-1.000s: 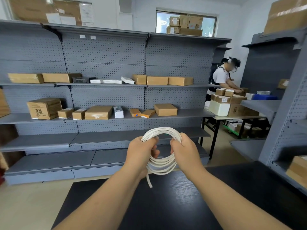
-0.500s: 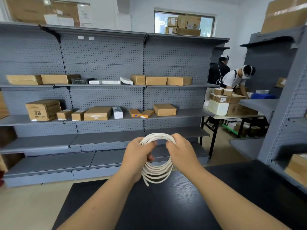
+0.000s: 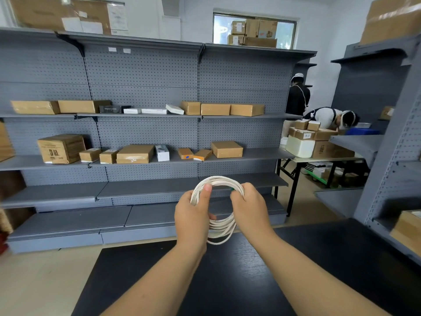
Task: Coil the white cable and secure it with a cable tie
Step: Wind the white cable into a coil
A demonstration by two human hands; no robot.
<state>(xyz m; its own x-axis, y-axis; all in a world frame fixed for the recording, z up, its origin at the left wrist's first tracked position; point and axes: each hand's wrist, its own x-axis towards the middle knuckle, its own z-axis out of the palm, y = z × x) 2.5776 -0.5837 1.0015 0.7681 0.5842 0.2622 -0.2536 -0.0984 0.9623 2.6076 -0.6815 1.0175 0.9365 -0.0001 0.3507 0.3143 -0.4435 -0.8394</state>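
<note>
White cable [image 3: 223,226], wound into a loose coil, hung in the lower centre of the frame, held up above the black desk [image 3: 227,281]. The left hand [image 3: 193,215] gripped its left side, thumb laid over the strands. The right hand [image 3: 249,208] curled its fingers round the right side, where a small green bit [image 3: 232,189] showed.

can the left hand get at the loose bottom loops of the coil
Likely yes: the lower loops of the white cable coil hang free beside the left hand, nothing between. It would have to loosen its grip near the top, but the right hand holds the other side.
</note>
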